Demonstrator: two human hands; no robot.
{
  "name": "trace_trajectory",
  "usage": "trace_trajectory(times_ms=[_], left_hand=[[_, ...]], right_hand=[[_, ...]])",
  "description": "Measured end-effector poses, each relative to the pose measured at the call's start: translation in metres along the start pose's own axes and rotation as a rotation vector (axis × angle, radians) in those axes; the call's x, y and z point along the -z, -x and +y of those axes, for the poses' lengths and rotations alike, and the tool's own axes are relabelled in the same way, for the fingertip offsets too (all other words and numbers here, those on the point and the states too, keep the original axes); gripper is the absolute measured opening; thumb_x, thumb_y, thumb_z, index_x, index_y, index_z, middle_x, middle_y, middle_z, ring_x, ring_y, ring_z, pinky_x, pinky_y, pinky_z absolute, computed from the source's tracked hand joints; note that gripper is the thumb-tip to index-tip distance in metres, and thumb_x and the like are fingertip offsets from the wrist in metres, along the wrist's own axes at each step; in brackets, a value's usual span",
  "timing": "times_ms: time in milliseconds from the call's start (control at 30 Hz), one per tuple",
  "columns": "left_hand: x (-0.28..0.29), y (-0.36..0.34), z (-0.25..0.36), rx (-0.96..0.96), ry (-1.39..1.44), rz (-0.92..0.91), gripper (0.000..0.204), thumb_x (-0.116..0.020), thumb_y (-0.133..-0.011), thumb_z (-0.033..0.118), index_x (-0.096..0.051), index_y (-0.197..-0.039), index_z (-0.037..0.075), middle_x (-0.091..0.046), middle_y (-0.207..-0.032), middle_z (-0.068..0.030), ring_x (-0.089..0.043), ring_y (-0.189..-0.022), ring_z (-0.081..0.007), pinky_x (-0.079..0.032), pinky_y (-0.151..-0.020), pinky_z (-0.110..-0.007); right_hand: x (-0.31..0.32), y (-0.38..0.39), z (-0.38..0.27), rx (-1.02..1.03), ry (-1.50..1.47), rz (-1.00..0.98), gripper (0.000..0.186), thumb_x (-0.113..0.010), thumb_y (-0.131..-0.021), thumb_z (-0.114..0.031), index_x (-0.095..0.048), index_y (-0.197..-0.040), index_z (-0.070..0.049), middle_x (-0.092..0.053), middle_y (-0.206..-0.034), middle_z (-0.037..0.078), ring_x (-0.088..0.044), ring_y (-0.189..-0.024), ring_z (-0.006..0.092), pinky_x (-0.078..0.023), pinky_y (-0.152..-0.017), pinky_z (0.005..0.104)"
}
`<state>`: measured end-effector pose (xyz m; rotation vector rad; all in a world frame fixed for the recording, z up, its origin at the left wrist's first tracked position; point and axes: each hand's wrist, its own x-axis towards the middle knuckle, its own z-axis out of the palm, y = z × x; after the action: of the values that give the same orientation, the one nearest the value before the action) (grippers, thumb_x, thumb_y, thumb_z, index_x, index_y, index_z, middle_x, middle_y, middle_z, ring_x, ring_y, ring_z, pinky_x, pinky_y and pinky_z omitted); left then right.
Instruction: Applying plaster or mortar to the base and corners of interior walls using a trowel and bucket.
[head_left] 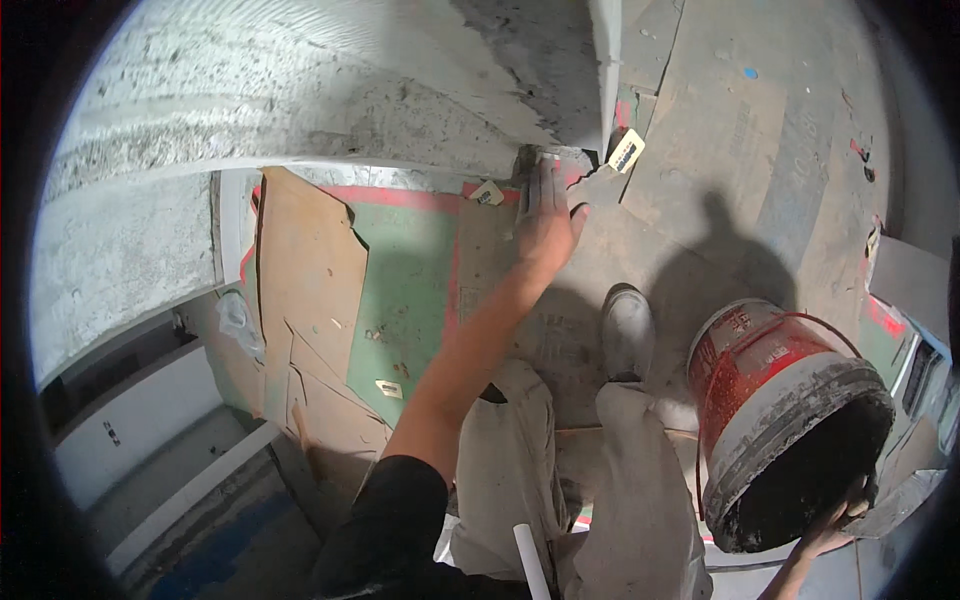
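Observation:
My left hand (pixel 547 225) reaches forward to the foot of the plastered wall corner (pixel 570 60). Its fingers lie stretched out against the grey, rough base there; whether anything small sits under them is hidden. At the lower right, my right hand (pixel 825 532) is closed round the handle of a trowel (pixel 905 505) with a flat grey blade. Beside that hand is a red and white bucket (pixel 765 355), its rim crusted with grey plaster and its inside dark. A thin handle loops over the bucket's side.
Brown protective board (pixel 700 120) covers the floor, with torn cardboard (pixel 305 240) and a green sheet (pixel 400 290) at left. Small pale labelled pieces (pixel 627 151) lie near the wall. My shoe (pixel 628 330) stands between wall and bucket. A white-edged step (pixel 190 500) is at lower left.

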<state>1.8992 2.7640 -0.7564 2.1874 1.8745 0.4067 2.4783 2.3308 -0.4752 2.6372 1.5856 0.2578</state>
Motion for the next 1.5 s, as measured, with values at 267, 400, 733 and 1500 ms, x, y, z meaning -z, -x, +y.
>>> trace_trajectory(times_ms=[267,400,733,1500], left_hand=[[0.033,0.015,-0.005,-0.039,0.154,0.015,0.058,-0.074,-0.098,0.030,-0.060,-0.147,0.001,-0.066,-0.141,-0.0202,-0.059,-0.133,-0.0440,-0.049,-0.111,-0.052],[-0.002,-0.021,0.011,-0.029,0.251,0.119,0.046,-0.076,-0.095,0.025,-0.068,-0.134,0.002,-0.069,-0.131,-0.0222,-0.061,-0.125,-0.0448,-0.048,-0.110,-0.053],[-0.030,-0.029,0.054,0.251,0.085,0.254,0.025,-0.086,-0.086,0.025,-0.078,-0.100,0.005,-0.066,-0.107,-0.0136,-0.060,-0.111,-0.0375,-0.046,-0.103,-0.053],[-0.054,-0.009,0.045,0.030,0.483,0.406,0.018,-0.077,-0.090,0.007,-0.079,-0.108,0.004,-0.076,-0.111,-0.0128,-0.067,-0.109,-0.0371,-0.052,-0.097,-0.047]], right_hand=[[0.010,-0.022,-0.056,-0.194,-0.223,0.073,0.031,-0.060,-0.113,-0.020,-0.071,-0.139,-0.007,-0.076,-0.128,0.016,-0.073,-0.110,0.0321,-0.055,-0.097,0.0447],[0.009,-0.025,-0.059,0.014,-0.061,0.108,0.028,-0.063,-0.112,-0.021,-0.071,-0.135,-0.007,-0.077,-0.127,0.015,-0.072,-0.105,0.0325,-0.056,-0.093,0.0437],[0.023,-0.030,-0.079,-0.143,-0.263,0.074,0.031,-0.058,-0.114,-0.021,-0.074,-0.134,-0.003,-0.078,-0.127,0.015,-0.072,-0.110,0.0292,-0.054,-0.099,0.0414],[0.011,-0.022,-0.053,-0.195,-0.287,0.064,0.035,-0.062,-0.113,-0.025,-0.073,-0.138,-0.004,-0.077,-0.131,0.015,-0.071,-0.118,0.0258,-0.051,-0.107,0.0413]])
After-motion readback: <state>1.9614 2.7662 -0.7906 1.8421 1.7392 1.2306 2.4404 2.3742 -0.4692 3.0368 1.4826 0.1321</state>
